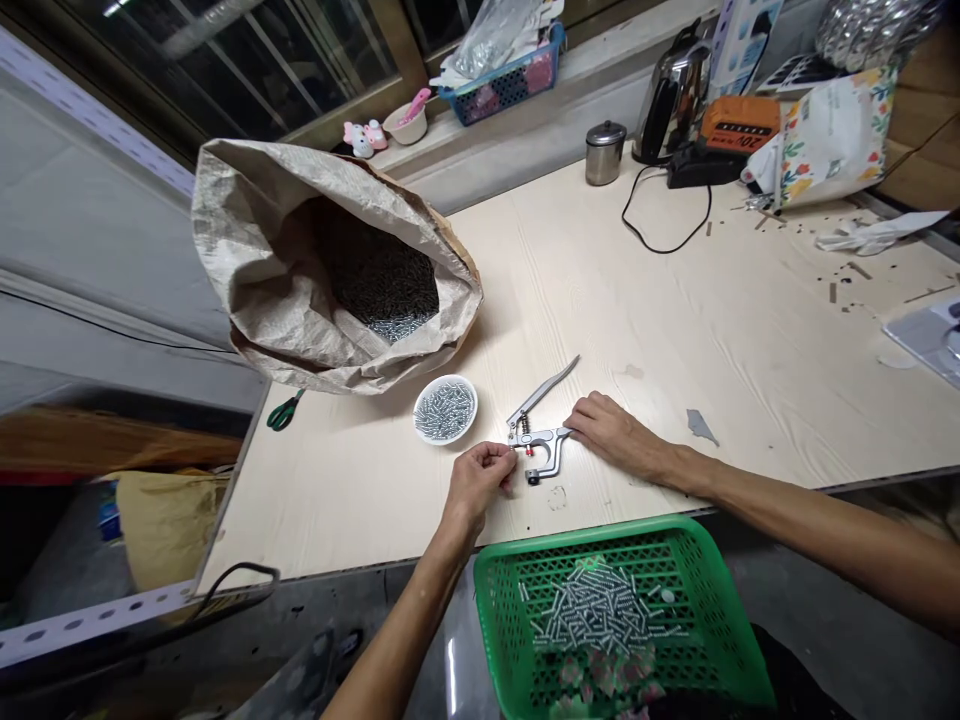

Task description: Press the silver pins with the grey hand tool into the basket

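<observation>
Silver snap-fastener pliers (534, 437) with a spring and a small red tip lie low over the table, their upper handle standing wide from the lower one. My right hand (611, 432) is closed around the end of the lower handle. At the head of the pliers my left hand (480, 478) is pinched; whatever sits between its fingertips is hidden. A white bowl (445, 409) full of small silver screw-like pieces stands just beyond my left hand. Below the table edge, a green basket (491, 600) holds a heap of similar silver pieces (600, 607).
A large woven sack (247, 300) stands open at the back left, dark and silver pieces inside. Green-handled scissors (283, 412) lie at the left edge. A steel canister (604, 153), kettle (671, 95), charger with cord (705, 165) and floral packet (836, 140) stand at the back.
</observation>
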Available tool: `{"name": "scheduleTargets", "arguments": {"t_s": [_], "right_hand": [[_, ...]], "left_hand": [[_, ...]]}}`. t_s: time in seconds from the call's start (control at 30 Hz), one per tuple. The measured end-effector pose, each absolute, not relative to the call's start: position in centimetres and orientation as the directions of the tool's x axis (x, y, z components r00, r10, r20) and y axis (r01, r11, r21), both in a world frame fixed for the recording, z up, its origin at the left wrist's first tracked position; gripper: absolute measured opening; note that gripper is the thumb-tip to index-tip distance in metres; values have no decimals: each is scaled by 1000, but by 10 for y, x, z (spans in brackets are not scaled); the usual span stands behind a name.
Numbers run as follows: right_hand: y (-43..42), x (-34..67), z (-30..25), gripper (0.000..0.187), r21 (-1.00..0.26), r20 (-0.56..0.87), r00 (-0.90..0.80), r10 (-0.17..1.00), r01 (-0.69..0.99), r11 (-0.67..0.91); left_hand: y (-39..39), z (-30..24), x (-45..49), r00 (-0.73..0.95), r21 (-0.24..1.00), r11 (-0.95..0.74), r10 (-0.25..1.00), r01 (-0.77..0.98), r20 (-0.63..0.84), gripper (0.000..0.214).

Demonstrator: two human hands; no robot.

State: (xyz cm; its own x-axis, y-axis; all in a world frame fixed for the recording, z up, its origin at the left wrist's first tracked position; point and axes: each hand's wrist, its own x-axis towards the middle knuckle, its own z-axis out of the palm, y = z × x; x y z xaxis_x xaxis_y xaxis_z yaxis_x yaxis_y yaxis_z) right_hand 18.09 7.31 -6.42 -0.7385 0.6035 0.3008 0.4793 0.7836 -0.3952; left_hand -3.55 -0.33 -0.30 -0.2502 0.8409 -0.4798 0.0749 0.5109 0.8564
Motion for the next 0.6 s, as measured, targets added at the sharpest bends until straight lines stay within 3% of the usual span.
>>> {"name": "scheduleTargets", "arguments": {"t_s": [0.17, 0.37, 0.6], "right_hand": [[73, 179, -65, 25, -358, 297, -733, 612, 509, 783], [70, 181, -63, 31, -317, 326, -754, 571, 482, 817], [64, 184, -54, 35, -239, 363, -775, 517, 459, 856]], "left_hand": [[-3, 0, -32, -266, 822, 569, 793, 0, -548, 39], [-6, 0, -30, -264, 784, 612, 742, -106, -616, 38], [-18, -5, -28, -310, 790, 610, 742, -56, -595, 39]]}}
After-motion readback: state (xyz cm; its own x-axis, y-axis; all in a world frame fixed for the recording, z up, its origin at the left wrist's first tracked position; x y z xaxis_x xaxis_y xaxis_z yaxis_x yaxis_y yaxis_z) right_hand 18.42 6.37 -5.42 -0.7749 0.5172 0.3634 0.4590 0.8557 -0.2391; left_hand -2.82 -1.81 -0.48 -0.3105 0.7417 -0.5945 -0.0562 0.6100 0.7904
